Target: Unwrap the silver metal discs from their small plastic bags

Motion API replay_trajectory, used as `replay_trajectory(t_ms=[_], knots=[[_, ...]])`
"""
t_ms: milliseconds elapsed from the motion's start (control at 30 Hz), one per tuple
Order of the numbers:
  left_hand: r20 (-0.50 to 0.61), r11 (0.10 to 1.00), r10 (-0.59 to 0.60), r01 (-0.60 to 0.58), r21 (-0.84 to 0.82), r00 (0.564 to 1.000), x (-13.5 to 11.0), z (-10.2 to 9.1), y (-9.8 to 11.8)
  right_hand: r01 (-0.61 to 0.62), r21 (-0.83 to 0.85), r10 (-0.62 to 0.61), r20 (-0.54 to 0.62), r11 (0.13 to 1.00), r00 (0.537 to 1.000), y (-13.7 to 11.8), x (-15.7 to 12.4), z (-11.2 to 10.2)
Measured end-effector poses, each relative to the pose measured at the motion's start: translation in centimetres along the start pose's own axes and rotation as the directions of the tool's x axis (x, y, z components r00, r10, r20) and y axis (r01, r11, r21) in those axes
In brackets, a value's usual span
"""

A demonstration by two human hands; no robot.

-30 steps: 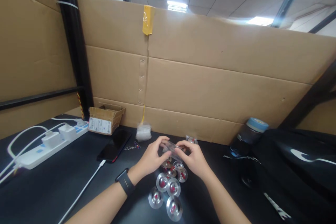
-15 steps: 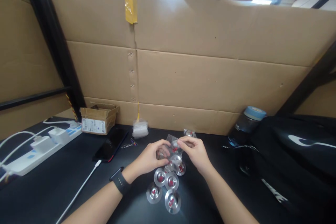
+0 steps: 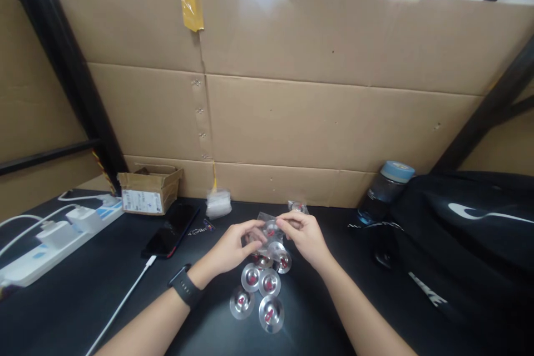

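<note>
Both hands hold a small clear plastic bag (image 3: pixel 263 218) above a pile of discs, and a shiny round piece with a red centre (image 3: pixel 271 229) shows at it; whether that piece is fully inside I cannot tell. My left hand (image 3: pixel 242 242) has its thumb and fingers closed on the bag's left side. My right hand (image 3: pixel 303 233) pinches at the bag's upper right, by the round piece. Below lie several round silver metal discs with red marks in the middle, one disc (image 3: pixel 271 314) nearest me and another disc (image 3: pixel 242 302) to its left. Some discs overlap under my hands.
Behind my right hand lies a filled clear packet (image 3: pixel 297 207). A stack of clear bags (image 3: pixel 218 204), a phone (image 3: pixel 170 232), an open cardboard box (image 3: pixel 149 192) and a power strip (image 3: pixel 62 242) are leftward. A bottle (image 3: pixel 384 192) and black bag (image 3: pixel 471 245) stand right.
The view has shifted slightly, so everything sits a little further left and higher. My hands keep hold of the plastic bag, with the left fingers moved slightly over it.
</note>
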State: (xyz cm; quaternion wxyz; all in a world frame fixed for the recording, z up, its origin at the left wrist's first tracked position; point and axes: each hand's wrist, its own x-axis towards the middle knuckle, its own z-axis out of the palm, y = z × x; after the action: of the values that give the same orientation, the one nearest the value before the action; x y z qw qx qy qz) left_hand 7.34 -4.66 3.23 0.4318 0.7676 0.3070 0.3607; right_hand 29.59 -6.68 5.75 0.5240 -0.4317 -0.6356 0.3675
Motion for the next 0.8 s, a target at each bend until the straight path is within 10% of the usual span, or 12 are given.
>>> replay_trajectory(t_ms=[500,800], knots=[[0.074,0.998,0.057,-0.055,-0.033,0.996,-0.6,0.5,1.3,0.000,0.156,-0.004,0.023,0.988,1.000,-0.1,-0.5,1.3],[-0.127,0.934,-0.057,0.008,-0.357,0.990,0.6,0.8,0.4,-0.019,0.114,0.006,0.114,0.993,0.994,-0.4,-0.4,0.7]])
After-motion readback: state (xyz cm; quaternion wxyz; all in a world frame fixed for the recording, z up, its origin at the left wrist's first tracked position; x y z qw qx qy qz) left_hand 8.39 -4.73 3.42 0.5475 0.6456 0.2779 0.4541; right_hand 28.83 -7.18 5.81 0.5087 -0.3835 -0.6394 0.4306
